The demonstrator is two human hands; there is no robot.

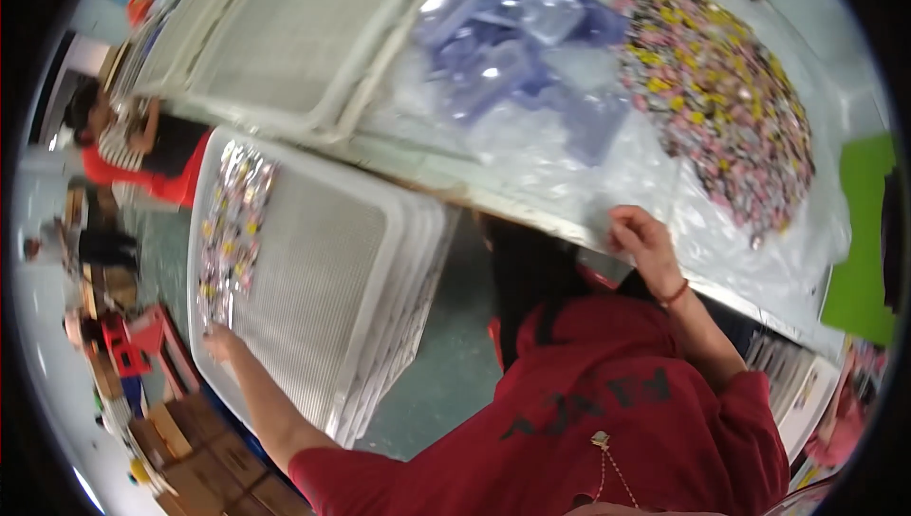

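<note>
My left hand [219, 342] reaches to the lower left corner of a white mesh-bottomed tray [327, 260]. Its fingers are closed at the near end of a band of small shiny wrapped pieces [234, 222], and whatever they pinch is too small to make out. These pieces are pink, yellow and silver and lie along the tray's left side. My right hand [647, 243] hovers by the table's front edge, fingers curled in, their contents hidden. Beyond it, a large pile of similar mixed-colour pieces [721, 99] spreads over clear plastic sheeting [655, 198].
Translucent bluish-purple plastic parts [517, 42] are heaped left of the pile. More trays stack under the front one, and another mesh tray [285, 37] lies on the table. A seated person [142, 141] works at far left; cardboard boxes [204, 450] stand at lower left.
</note>
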